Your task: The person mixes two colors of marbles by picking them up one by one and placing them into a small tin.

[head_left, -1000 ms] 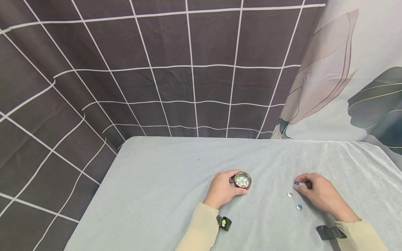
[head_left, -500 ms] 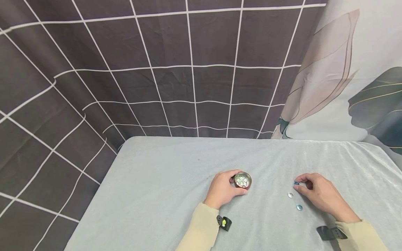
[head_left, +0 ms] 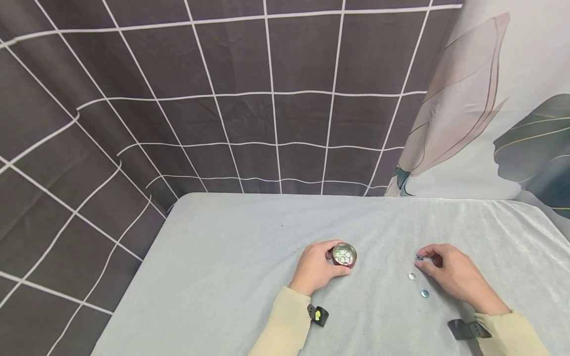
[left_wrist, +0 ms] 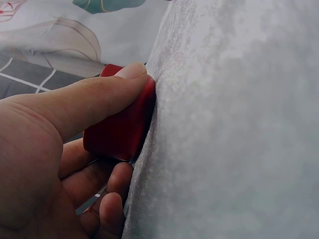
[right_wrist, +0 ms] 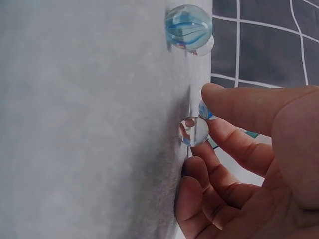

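Okay, largest first: dark grid curtain (head_left: 303,54) at 12 o'clock, leaf-print cloth (head_left: 467,99) at 2 o'clock, both just backdrop. Counter (head_left: 213,277) below, under a pale soft cover; the nap probably stops round things rolling off.

Hands next. Left hand (head_left: 314,270), at 5 o'clock in the head view, is wrapped on a red tin (left_wrist: 122,132), thumb along one side, fingers round the other. The tin is at the hand's 2 o'clock, upright on the cover, mouth up; side grip leaves the mouth uncovered and likely steadies a light container. Inside: pale round pieces (head_left: 343,255), likely clear marbles, too small to count.

Right hand (head_left: 456,274), at 4 o'clock, is narrow, thumb and index tip pinching a blue marble (right_wrist: 205,109) at the hand's 10 o'clock; fingertip hold suits something that small and slick. Lifted or touching the cover, can't tell.

Loose marbles sit near that hand, within easy reach: clear marble (head_left: 411,276) at 7 o'clock from the pinched one, blue-swirl marble (head_left: 425,293) at 5 o'clock from the clear. Right wrist view also shows another clear ball (right_wrist: 193,131) just beside the pinch.
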Action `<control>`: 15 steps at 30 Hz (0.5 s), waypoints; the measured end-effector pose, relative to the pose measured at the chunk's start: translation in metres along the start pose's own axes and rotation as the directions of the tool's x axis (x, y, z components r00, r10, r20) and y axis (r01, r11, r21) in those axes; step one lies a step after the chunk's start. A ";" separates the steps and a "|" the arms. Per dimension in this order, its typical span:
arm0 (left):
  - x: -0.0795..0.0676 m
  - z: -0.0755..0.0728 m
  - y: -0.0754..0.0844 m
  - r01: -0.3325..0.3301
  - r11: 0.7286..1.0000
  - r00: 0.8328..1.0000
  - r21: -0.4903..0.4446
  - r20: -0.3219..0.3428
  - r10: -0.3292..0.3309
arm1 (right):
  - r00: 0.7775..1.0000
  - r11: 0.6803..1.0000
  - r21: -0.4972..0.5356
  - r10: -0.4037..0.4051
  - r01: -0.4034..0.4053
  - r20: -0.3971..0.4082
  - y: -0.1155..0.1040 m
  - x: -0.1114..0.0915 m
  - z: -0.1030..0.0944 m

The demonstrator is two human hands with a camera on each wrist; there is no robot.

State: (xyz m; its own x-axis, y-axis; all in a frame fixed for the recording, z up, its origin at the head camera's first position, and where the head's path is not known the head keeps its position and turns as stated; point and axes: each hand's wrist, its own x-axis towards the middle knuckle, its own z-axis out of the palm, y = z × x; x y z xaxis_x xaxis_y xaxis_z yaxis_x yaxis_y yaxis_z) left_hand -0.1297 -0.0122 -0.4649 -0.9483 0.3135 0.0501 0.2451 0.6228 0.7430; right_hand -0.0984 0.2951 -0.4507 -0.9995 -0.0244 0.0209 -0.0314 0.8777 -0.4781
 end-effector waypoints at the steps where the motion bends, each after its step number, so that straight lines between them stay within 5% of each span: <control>1: 0.000 0.000 0.000 -0.001 1.000 1.000 0.000 -0.001 0.001 | 1.000 1.000 -0.002 0.002 -0.002 -0.001 -0.001 0.000 0.000; 15: 0.000 0.000 0.000 0.000 1.000 1.000 0.000 -0.002 0.000 | 1.000 1.000 0.005 0.008 -0.007 -0.012 -0.007 -0.002 0.000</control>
State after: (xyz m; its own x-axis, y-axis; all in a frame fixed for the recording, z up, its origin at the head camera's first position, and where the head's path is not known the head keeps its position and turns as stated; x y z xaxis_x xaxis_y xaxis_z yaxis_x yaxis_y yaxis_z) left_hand -0.1295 -0.0124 -0.4649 -0.9489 0.3114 0.0515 0.2447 0.6227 0.7432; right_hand -0.0966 0.2888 -0.4477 -0.9995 -0.0121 0.0276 -0.0240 0.8757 -0.4823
